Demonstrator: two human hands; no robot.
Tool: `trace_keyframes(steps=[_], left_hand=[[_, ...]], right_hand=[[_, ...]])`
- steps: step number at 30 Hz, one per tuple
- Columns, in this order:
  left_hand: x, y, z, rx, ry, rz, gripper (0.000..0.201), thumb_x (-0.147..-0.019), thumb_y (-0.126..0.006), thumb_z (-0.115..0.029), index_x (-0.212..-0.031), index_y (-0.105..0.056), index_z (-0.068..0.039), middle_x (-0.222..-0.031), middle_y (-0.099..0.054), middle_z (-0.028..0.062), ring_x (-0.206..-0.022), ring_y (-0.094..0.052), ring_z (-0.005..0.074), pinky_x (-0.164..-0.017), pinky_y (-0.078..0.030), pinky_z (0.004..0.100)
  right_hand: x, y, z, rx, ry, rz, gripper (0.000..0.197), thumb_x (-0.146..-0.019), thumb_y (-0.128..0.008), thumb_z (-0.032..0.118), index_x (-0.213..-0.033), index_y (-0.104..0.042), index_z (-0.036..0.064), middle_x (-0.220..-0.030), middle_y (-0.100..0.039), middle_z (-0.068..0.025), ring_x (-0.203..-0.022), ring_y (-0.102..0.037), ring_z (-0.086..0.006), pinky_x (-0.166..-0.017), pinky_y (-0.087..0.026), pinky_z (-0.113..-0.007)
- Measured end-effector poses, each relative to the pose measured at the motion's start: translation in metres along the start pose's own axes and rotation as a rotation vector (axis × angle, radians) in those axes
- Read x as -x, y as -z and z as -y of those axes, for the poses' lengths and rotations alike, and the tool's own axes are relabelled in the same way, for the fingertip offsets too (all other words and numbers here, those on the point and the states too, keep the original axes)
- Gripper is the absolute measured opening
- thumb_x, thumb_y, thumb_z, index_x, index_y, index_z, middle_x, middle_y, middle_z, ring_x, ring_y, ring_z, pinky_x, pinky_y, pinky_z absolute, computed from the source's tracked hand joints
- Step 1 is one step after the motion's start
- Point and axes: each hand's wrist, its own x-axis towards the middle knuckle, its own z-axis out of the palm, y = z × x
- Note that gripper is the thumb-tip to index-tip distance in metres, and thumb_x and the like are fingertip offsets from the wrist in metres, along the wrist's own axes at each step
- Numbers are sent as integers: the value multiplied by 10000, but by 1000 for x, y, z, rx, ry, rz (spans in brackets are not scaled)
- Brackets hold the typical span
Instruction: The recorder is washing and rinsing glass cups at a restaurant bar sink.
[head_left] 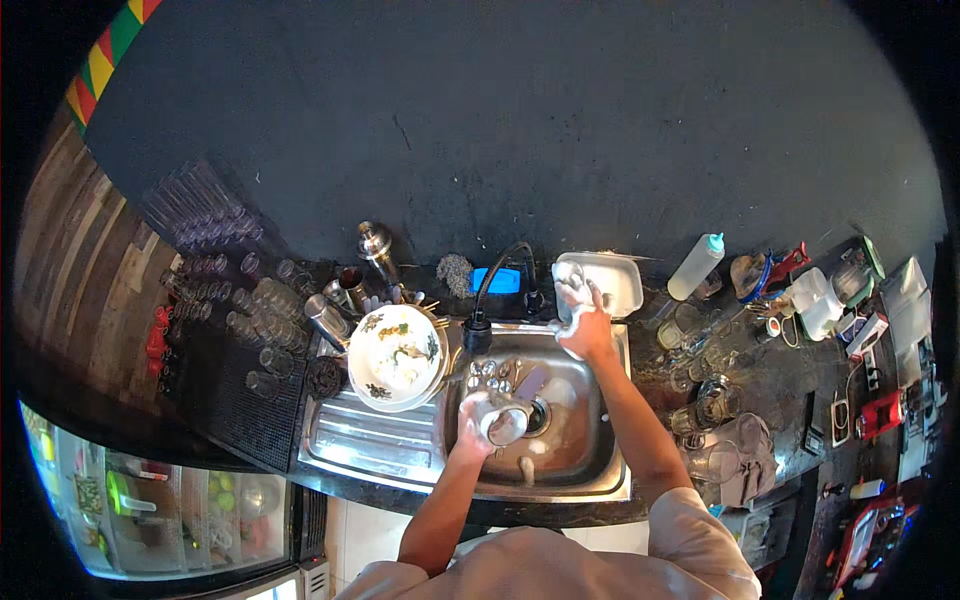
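Observation:
Over the sink's near left part, my left hand (471, 434) is wrapped round a clear glass (505, 428), its open mouth tilted toward the sink's middle. Farther back on the right, my right hand (592, 332) is covered in white suds and reaches to a white tub (624, 283) at the sink's back edge. Its fingers are closed round something whitish and foamy (571, 283) whose kind I cannot make out. In the metal sink (592, 450) are several spoons (488, 374), cloudy water and the drain (540, 415).
A black faucet (478, 335) arches over the sink. Food-soiled plates (372, 372) are stacked on the left drainboard (370, 440), near a cocktail shaker (374, 245). A blue sponge (497, 281) and a scouring pad (455, 272) lie behind. Glasses (270, 310) crowd the left; a squeeze bottle (697, 266) stands right.

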Motion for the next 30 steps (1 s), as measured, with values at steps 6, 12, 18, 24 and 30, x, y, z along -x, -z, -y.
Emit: trace_keyframes(steps=[6,12,18,24,30], left_hand=[[6,-6,0,20,-21,76,562,-736,-578,-470,-1103,-495,-52,-1050,-545,162,-978,-534,339,-820,-447,463],[7,-4,3,16,-58,146,534,-736,-587,-458,-1083,-510,-60,-1022,-557,161,-963,-541,345,-815,-447,466],[5,-14,-2,78,2,76,503,-751,-576,-455,-1076,-498,-79,-1013,-563,155,-932,-568,309,-792,-478,454],[8,-11,2,58,-4,119,481,-772,-542,-453,-1071,-504,-78,-1036,-553,153,-952,-558,310,-814,-463,457],[8,-18,3,94,58,22,458,-715,-616,-412,-1024,-535,-84,-988,-577,148,-930,-560,305,-794,-460,446]], right_hand=[[-7,-30,-2,-46,-157,-152,647,-601,-680,287,-1174,-429,122,-1039,-548,-201,-1016,-469,-410,-908,-367,-423],[-13,-27,-21,-126,-283,-52,596,-567,-664,228,-1101,-442,86,-1013,-542,-217,-1010,-465,-419,-902,-373,-421],[-24,-22,-25,10,-238,131,679,-550,-697,298,-1158,-425,160,-1164,-471,-209,-1162,-328,-412,-919,-360,-436],[-13,-14,-13,-82,-162,-277,447,-614,-671,291,-984,-535,79,-1027,-536,-189,-1037,-430,-381,-870,-351,-459],[32,-100,-4,-666,-373,-443,153,-649,-618,170,-708,-593,31,-614,-573,-128,-567,-563,-273,-539,-434,-345]])
